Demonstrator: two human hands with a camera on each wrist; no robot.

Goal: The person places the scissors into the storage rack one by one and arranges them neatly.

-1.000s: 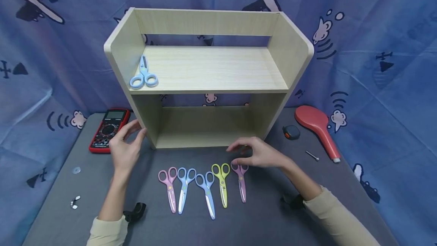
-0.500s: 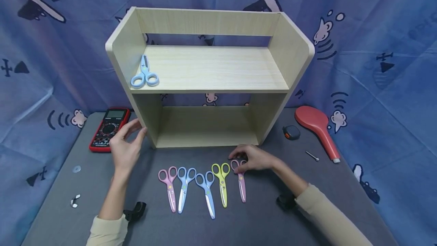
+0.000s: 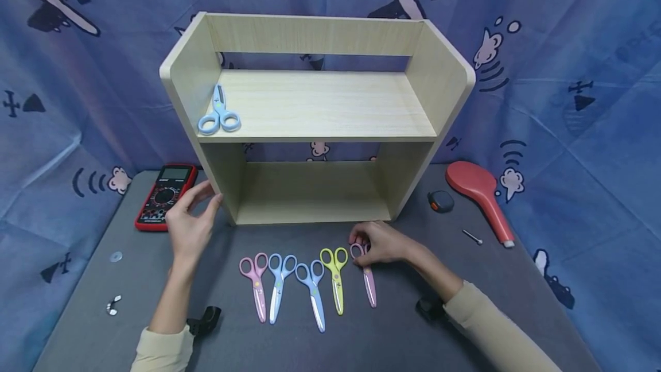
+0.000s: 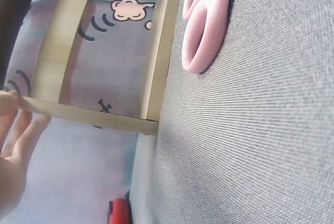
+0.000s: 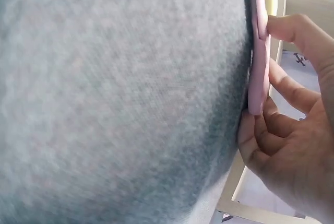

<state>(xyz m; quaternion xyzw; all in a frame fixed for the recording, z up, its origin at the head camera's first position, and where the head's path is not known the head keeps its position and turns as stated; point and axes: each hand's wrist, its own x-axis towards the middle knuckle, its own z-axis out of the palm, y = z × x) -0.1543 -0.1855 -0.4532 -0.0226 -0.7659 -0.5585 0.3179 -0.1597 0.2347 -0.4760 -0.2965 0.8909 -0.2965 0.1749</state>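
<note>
Nearest, in front of the two-tier wooden shelf (image 3: 320,36), lie pink scissors (image 3: 258,290), two blue scissors (image 3: 279,285) and yellow scissors (image 3: 338,287). In front of the shelf's right end, the right hand (image 3: 383,243) pinches mauve scissors (image 3: 369,281) by the handles, blades pointing away from the shelf. The left hand (image 3: 190,227) pinches the shelf's left side panel (image 4: 99,117), thumb and fingers on opposite faces. Left of the shelf lies a red-cased digital multimeter (image 3: 164,196). Light-blue scissors (image 3: 218,109) lie at the left of the shelf's upper deck (image 3: 330,105); behind the shelf hangs a printed blue curtain (image 3: 558,62).
</note>
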